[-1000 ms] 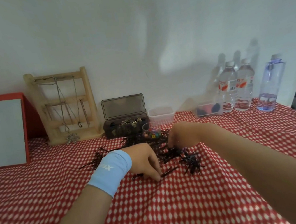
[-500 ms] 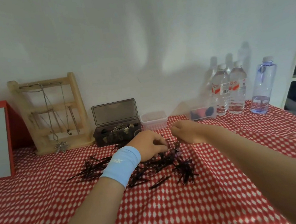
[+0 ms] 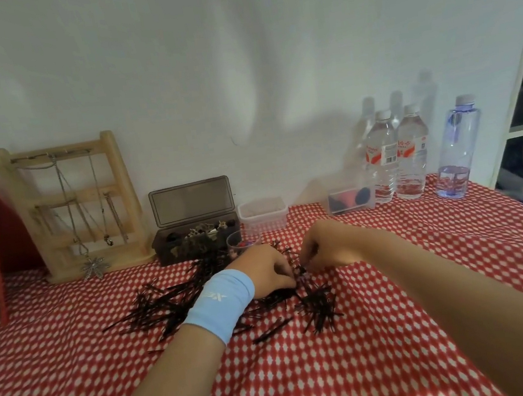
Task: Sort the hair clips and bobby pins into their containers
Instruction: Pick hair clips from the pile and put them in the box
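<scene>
Tangled as they lay, the bobby pins [image 3: 174, 305] could have come up in a clump and scattered over the tablecloth [image 3: 342, 370], or dropped into the wrong container, perhaps the small clear cup [image 3: 241, 243] just behind. The left hand [image 3: 270, 273] and right hand [image 3: 326, 249] met over the heap, fingers curled down; whether either pinched anything could not be told. The pins were thin, black and spiky — a loose heap mid-table, before the open dark box [image 3: 196, 243].

Bobby pins [image 3: 174, 305] heaped mid-worktop [image 3: 342, 370], open box [image 3: 197, 239] behind them, small cup [image 3: 241, 243] before the box's right end, tub [image 3: 264, 214] right of the box, necklace rack [image 3: 71, 206] back left, bottles [image 3: 397, 153] back right
</scene>
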The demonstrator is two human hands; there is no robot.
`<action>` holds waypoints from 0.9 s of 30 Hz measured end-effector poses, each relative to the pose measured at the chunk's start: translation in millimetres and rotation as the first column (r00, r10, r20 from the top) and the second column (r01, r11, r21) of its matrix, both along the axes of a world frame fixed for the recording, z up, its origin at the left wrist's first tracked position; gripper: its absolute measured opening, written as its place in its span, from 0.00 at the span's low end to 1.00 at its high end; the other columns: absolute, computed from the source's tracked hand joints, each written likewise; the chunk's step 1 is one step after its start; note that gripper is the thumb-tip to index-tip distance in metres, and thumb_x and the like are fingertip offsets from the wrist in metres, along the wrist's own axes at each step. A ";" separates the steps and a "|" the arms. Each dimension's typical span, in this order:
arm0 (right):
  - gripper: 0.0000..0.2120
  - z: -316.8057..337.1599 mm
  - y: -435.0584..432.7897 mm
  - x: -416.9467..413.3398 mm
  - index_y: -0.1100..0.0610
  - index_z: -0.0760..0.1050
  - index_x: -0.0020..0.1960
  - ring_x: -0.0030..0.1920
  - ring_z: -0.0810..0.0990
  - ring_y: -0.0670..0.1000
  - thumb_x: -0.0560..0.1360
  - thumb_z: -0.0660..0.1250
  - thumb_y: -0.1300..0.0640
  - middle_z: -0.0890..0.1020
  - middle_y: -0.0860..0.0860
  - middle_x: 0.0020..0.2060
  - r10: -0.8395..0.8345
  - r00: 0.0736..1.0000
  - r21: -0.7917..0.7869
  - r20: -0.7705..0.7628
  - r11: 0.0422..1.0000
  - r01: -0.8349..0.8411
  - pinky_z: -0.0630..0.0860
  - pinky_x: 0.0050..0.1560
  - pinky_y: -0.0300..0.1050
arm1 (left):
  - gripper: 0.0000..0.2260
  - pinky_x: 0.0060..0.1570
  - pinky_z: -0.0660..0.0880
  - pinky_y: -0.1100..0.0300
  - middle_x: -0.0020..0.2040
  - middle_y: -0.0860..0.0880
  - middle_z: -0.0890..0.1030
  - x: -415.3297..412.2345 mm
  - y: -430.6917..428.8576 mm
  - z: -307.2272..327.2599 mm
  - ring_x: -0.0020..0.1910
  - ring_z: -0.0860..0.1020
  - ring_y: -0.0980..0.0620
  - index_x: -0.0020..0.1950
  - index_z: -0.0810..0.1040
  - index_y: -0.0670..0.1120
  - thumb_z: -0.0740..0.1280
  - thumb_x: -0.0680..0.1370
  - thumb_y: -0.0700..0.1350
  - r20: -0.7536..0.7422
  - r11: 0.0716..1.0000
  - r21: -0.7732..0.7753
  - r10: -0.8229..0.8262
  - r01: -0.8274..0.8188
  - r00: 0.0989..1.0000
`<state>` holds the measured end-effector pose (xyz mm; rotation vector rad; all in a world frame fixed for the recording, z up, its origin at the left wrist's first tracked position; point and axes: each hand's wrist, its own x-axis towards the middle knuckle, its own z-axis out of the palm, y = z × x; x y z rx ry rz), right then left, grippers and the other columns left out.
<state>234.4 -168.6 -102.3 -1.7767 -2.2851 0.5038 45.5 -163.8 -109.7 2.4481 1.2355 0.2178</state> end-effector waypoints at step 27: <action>0.07 10.7 70.8 -59.9 0.54 0.85 0.52 0.47 0.83 0.45 0.75 0.74 0.58 0.85 0.47 0.45 0.083 0.939 0.203 -0.334 0.979 -0.014 0.78 0.49 0.38 | 0.09 0.56 0.72 0.62 0.51 0.59 0.82 -50.8 70.5 5.1 0.50 0.77 0.61 0.54 0.82 0.55 0.73 0.74 0.50 0.322 0.934 0.105 0.292 -0.341 0.900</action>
